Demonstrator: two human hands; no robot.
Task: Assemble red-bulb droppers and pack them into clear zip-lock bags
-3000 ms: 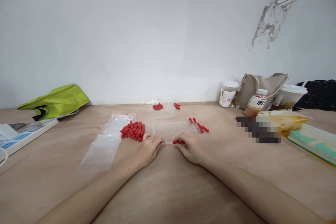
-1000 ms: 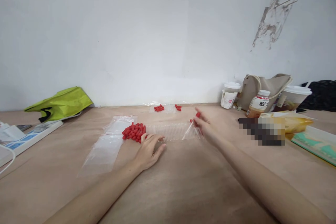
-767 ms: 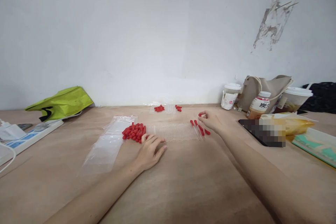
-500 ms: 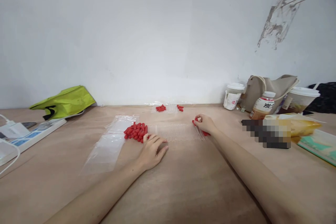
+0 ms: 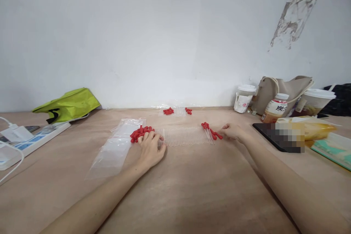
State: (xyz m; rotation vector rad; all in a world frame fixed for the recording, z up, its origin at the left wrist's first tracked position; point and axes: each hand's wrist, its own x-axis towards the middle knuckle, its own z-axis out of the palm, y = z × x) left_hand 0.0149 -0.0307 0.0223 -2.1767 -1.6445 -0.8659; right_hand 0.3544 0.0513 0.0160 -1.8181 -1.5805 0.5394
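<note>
The left hand point(image 5: 150, 150) bends over the red bulbs point(image 5: 138, 133); whether it grasps one cannot be told. Clear tubes point(image 5: 186, 136) lie to its right. Red-topped droppers point(image 5: 206, 126) lie just left of the right hand point(image 5: 230, 132), released, fingers loosely curled.

A pale, bluish-white wall point(image 5: 137, 44) fills the upper half, its surface broken at the upper right by a ragged brownish patch point(image 5: 297, 11). Along its foot stretches a broad tan tabletop point(image 5: 178, 190), faintly mottled, possibly wood or a covering. The light is soft, fairly even.
</note>
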